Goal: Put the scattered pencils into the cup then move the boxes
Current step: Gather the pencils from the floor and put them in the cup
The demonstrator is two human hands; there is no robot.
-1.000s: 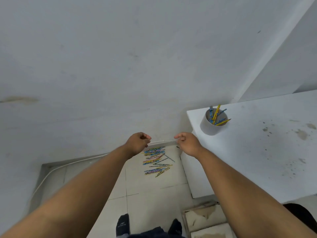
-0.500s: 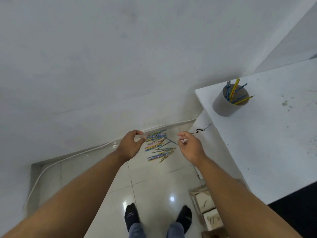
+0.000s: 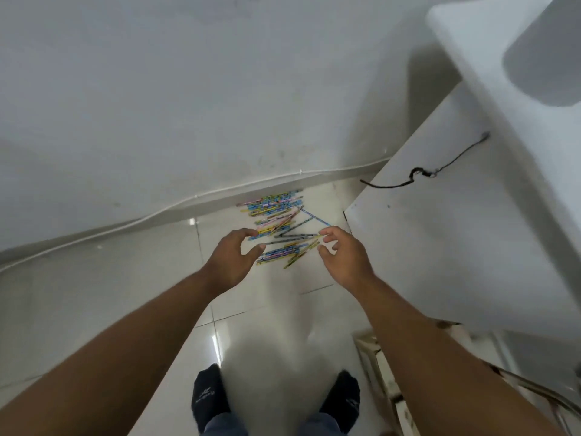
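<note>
The pencil-gathering step was in hand: the left hand (image 3: pixel 231 261) and right hand (image 3: pixel 344 258), fingers spread and empty, flanked the scattered pencils (image 3: pixel 279 226) at frame centre on the floor tiles (image 3: pixel 151 278). Next probably called for closing around a bunch.

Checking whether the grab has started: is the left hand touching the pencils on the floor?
Cannot tell. The head view shows the open left hand overlapping the pencils from above; height is unreadable.

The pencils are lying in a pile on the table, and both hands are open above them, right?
Not quite. The head view shows the pencils piled on the floor by the wall, not on the table. The left hand and right hand are open above them.
</note>
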